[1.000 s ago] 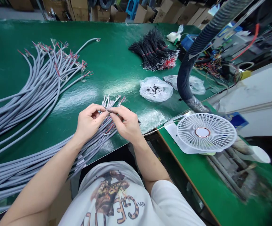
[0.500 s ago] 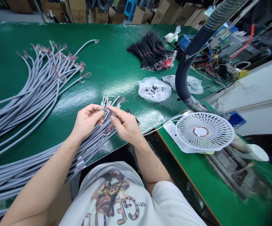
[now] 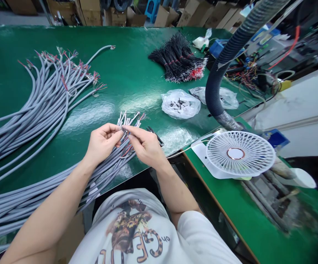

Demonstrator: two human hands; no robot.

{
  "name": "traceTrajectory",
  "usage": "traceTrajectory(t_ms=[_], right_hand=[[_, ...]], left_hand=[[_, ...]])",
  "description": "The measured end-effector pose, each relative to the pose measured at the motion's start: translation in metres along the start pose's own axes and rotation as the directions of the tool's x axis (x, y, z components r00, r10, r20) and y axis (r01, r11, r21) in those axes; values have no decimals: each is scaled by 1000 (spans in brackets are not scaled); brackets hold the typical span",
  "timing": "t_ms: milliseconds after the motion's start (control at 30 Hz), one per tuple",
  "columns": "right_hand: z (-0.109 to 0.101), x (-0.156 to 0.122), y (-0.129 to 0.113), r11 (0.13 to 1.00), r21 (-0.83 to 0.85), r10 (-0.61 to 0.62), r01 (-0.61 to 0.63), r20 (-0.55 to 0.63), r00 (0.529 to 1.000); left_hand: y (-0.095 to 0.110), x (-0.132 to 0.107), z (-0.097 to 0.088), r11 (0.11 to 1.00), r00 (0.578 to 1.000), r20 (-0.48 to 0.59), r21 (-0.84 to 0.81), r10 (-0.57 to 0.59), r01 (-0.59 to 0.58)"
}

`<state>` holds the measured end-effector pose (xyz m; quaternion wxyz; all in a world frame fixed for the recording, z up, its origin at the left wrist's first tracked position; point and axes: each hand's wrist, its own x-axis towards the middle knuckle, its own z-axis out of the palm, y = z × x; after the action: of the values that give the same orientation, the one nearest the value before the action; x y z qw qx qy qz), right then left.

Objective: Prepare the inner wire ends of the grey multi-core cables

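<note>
White T-shirt (image 3: pixel 128 227) at bottom of view, bare forearms reaching out over table edge. Left hand (image 3: pixel 102 145) and right hand (image 3: pixel 146 145) raised together just above grey multi-core cables (image 3: pixel 65 176), fingertips meeting. Left thumb and forefinger pinched on cable ends (image 3: pixel 128 119), right thumb and forefinger pinched there too, exact strand too small to tell. Other fingers loosely curled, not clenched. Cable ends with stripped red and blue cores fanned out just beyond fingers, over green workbench mat (image 3: pixel 131 62), cable bodies running back under both forearms and off to lower left. Small black-handled tool (image 3: pixel 155 135), kind hard to tell, just beside right hand on mat. To lower right, round white fan grille (image 3: pixel 240 154) with copper-coloured centre ring, on separate green bench (image 3: pixel 225 205). Farther left, large spread of more grey cables (image 3: pixel 46 106), stripped ends pointing up and right. Ahead, clear plastic bag (image 3: pixel 180 104) holding small black pieces, second clear bag (image 3: pixel 214 97) just beside it. Ribbed dark duct hose (image 3: pixel 219 80) curving down to table at right. Beyond, black wire bunch (image 3: pixel 178 60) with red and white tips. Farthest, tangled coloured wires (image 3: pixel 247 77), blue bin (image 3: pixel 218 47), cardboard boxes (image 3: pixel 114 11).
</note>
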<state>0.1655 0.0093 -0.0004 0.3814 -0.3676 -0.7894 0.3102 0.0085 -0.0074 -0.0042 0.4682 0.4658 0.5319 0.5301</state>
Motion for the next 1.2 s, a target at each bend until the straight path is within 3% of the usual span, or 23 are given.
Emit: traceTrajectory(t_ms=[100,200,300,433,667,867,933,1067,1200], right_hand=[[-2,8,7,1000,-9,6,-7,-136,991],[-11,11,10,997,26,78,-74,-297,952],[-19,4,5,989,84,137,-124,-172,976],[-16,-6,-2,992,73,97,-101,52,994],[-3,-5,2,994,56,94,-95,26,995],[-12,9,3,970,186,196,-158,-202,960],[-17,9,1,961,218,203,-168,-149,968],[-16,0,1,975,157,143,-155,84,986],[-10,-6,4,985,89,137,-149,129,982]], left_hand=[[0,0,-1,1000,1000,0,24,-5,5],[0,0,-2,1000,1000,11,6,-22,22],[-1,1,-3,999,999,18,-45,-31,32],[-2,2,-4,996,999,17,-81,-40,41],[0,0,-2,999,999,12,-39,-35,35],[0,-1,1,998,997,50,17,-61,61],[0,0,0,998,998,26,-9,-64,64],[0,2,-3,996,998,3,-52,-69,69],[1,2,-2,997,998,0,-38,-63,63]])
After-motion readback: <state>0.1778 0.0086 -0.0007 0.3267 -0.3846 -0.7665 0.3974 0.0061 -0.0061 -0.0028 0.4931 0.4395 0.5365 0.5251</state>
